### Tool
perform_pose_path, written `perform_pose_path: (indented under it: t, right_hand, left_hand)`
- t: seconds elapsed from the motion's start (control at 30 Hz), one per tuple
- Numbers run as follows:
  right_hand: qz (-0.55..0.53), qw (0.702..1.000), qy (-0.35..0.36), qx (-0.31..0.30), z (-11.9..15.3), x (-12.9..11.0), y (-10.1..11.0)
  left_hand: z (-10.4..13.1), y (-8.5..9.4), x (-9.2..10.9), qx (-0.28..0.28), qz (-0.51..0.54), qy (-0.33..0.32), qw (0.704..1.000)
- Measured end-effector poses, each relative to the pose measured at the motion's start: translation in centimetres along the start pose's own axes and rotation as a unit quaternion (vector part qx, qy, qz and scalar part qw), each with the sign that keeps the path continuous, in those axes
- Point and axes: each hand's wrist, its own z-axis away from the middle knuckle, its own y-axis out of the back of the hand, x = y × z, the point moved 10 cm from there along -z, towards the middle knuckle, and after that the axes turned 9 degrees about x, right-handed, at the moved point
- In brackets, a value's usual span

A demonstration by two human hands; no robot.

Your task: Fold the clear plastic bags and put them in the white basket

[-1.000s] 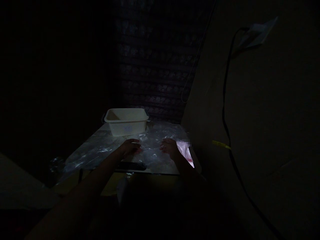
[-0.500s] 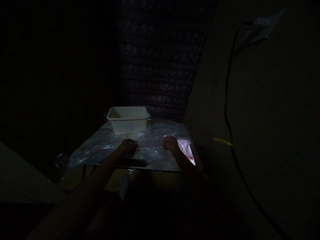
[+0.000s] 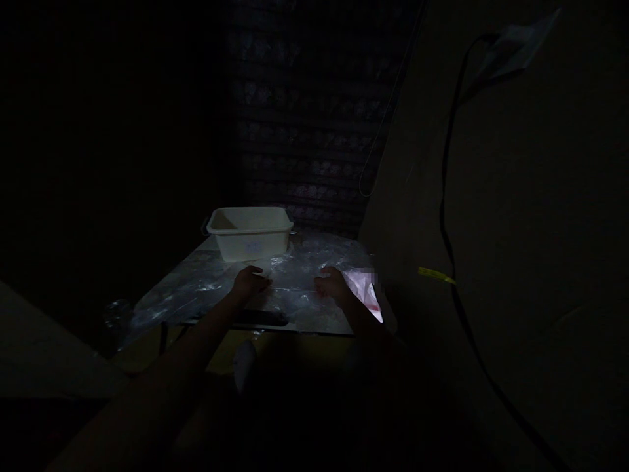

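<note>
In the dim head view, my left hand (image 3: 250, 283) is low over a table (image 3: 314, 321) covered in clear plastic film (image 3: 289, 265). Its thumb and fingers are apart, with nothing visible gripped between them. Facing it from the right, my right hand (image 3: 332, 286) is curved with thumb and fingers also apart. A thin whitish line (image 3: 295, 290) runs between the fingertips of both hands; I cannot tell whether it is a strand or an edge of the film, or whether the fingers touch it.
A cream plastic tub (image 3: 250, 246) with side handles stands at the table's back left. Bright pinkish wrapping (image 3: 363, 292) lies by the right edge. A dark cable (image 3: 445, 196) with a yellow tag (image 3: 435, 274) hangs along the right wall. Loose film (image 3: 120, 318) overhangs the left edge.
Thumbs and fingers of both hands have spread from a pinched pose at the thin whitish line. My right hand has shifted slightly left. The whole view has moved a little.
</note>
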Motion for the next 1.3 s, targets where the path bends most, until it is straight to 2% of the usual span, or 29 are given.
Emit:
perform_pose_path:
  t: [0.23, 0.53, 0.6, 0.67, 0.73, 0.77, 0.87, 0.93, 1.0, 1.17, 1.23, 1.3]
  right_hand:
    - [-0.033, 0.999, 0.016, -0.014, -0.4, -0.1, -0.3]
    - [-0.069, 0.998, -0.013, -0.006, 0.4, -0.5, 0.0]
    - [-0.083, 0.996, -0.021, -0.009, 0.5, -0.5, 0.1]
    - [-0.098, 0.994, -0.035, -0.014, 0.5, -0.3, 0.0]
    - [-0.114, 0.992, -0.050, -0.021, 0.5, 0.0, -0.1]
    - [-0.124, 0.990, -0.059, -0.023, 0.5, 0.1, -0.2]
    - [-0.163, 0.983, -0.079, -0.023, 0.3, 0.3, -0.5]
    - [-0.191, 0.977, -0.094, -0.024, 0.4, 0.3, -0.7]
    - [-0.214, 0.971, -0.103, -0.030, 0.6, 0.1, -1.0]
    - [-0.257, 0.960, -0.092, -0.063, 1.2, -1.0, -1.6]
    - [-0.271, 0.957, -0.056, -0.087, 1.1, -1.8, -1.7]
    - [-0.278, 0.956, -0.008, -0.096, 0.6, -2.6, -1.4]
  left_hand:
    - [-0.3, 0.9, 0.8, 0.014, 0.004, -0.037, 0.999]
    - [-0.2, 1.7, 1.4, 0.043, -0.029, -0.070, 0.996]
    - [-0.3, 2.2, 2.0, 0.064, -0.073, -0.097, 0.991]
    - [0.0, 2.5, 3.3, 0.086, -0.144, -0.157, 0.973]
    - [0.9, 1.7, 5.0, 0.076, -0.202, -0.236, 0.948]
    - [1.7, 0.7, 5.8, 0.053, -0.221, -0.275, 0.934]
    - [4.7, -3.5, 7.0, -0.077, -0.265, -0.363, 0.890]
    - [6.4, -5.8, 6.8, -0.135, -0.314, -0.385, 0.857]
    - [7.3, -7.0, 6.6, -0.150, -0.334, -0.395, 0.842]
    - [6.4, -7.4, 6.1, -0.126, -0.338, -0.390, 0.847]
    - [5.8, -6.9, 6.4, -0.117, -0.328, -0.385, 0.855]
    - [5.5, -6.1, 7.2, -0.103, -0.288, -0.370, 0.877]
